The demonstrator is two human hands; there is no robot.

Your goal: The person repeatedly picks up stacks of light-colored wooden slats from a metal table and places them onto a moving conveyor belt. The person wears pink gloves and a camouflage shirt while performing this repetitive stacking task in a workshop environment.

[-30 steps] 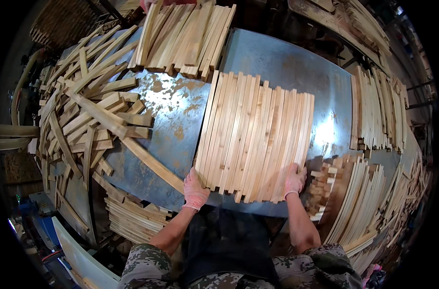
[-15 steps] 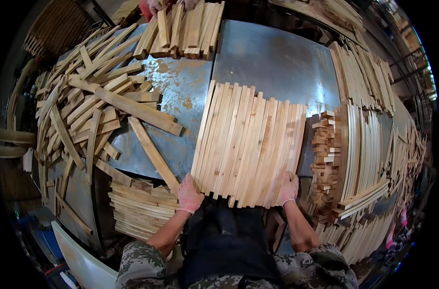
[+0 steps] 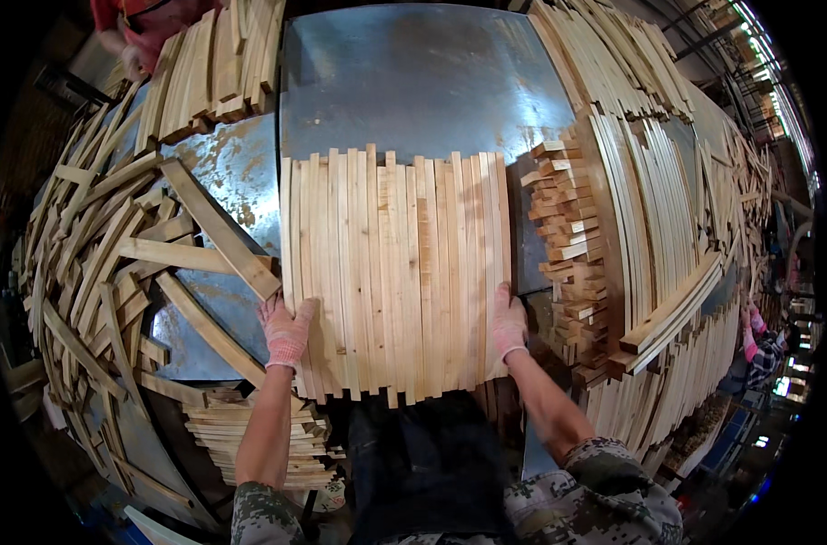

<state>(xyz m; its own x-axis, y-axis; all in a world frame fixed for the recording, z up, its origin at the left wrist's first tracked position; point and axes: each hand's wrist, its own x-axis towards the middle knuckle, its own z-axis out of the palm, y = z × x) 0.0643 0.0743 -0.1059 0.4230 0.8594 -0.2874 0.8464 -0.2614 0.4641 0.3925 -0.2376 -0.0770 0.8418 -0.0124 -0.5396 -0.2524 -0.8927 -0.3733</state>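
- Counter: grey metal.
- Slats: centred, one side-by-side row, near ends uneven.
- Left hand, right hand: gloved, grip squeezing the row from opposite sides.
- Uneven pressure might buckle the row, dropping middle slats.

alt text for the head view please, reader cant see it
A gloved left grip and right grip clasp opposite sides of a row of pale wooden strips. Jumbled wood pieces lie at left, stacked strips at right; another person in red is at upper left.
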